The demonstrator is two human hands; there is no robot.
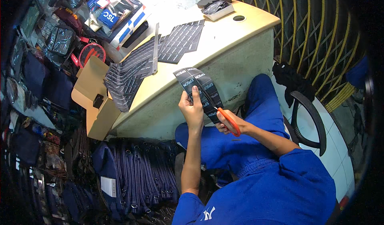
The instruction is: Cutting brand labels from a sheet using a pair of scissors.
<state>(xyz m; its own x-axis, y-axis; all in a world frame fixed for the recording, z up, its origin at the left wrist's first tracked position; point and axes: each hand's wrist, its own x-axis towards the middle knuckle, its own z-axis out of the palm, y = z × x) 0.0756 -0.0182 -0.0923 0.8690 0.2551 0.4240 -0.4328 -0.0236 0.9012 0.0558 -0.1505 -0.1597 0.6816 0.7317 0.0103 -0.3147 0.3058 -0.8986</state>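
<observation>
A black printed strip (208, 83) slants from upper left to lower right, above and right of the left hand (191, 109), which pinches it. The right hand (244, 126) curls round orange-handled scissors (231, 121) that partly cover it. Beyond the left hand, printed sheets (182, 41) and a ruler (155, 51).
</observation>
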